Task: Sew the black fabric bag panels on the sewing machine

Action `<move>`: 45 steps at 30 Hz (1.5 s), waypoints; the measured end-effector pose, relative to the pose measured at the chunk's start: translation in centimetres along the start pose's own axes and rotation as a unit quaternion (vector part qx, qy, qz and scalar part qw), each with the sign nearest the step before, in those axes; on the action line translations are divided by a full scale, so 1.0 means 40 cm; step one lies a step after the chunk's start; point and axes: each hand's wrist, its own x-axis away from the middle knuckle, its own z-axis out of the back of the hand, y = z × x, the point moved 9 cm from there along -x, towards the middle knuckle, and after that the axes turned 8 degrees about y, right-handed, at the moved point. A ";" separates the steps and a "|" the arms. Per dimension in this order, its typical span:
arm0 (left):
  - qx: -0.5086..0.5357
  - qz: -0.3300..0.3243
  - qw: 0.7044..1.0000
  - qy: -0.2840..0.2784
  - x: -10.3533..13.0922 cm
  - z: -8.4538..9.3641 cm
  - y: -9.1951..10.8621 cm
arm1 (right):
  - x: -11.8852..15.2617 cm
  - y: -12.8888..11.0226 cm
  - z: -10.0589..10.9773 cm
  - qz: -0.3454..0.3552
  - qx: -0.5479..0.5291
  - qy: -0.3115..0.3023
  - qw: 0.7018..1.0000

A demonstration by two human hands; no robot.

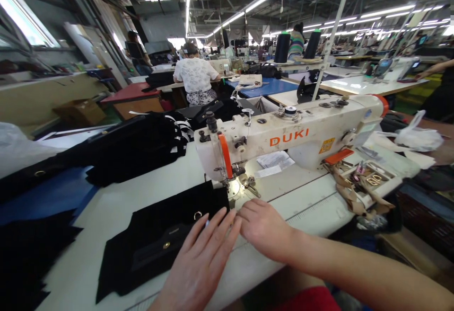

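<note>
A black fabric panel (142,226) with metal fittings lies on the pale table, its right end close to the needle area of a white sewing machine (255,136). Over the panel's right part my left hand (204,254) lies flat, fingers stretched out and slightly apart. My right hand (264,228) is beside its fingertips, just in front of the needle plate, with fingers curled and pressed together. Whatever the right fingers hold, if anything, is hidden beneath them. A small lamp lights the spot under the needle.
Stacked black pieces (138,145) lie behind and left of the panel. At the right, a tray (385,178) holds small metal parts and beige strips. A thread stand pole (333,31) rises behind the machine. A person (195,74) sits farther back.
</note>
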 end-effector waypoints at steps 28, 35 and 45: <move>0.093 0.027 0.989 -0.110 0.006 -0.177 -0.152 | 0.008 -0.021 -0.090 0.008 -0.134 -0.053 0.990; 0.061 -0.006 0.994 -0.088 -0.005 -0.173 -0.137 | 0.014 -0.024 -0.094 0.013 -0.128 -0.058 0.990; 0.047 -0.029 0.997 -0.061 0.010 -0.178 -0.136 | 0.014 -0.023 -0.093 0.007 -0.131 -0.055 0.990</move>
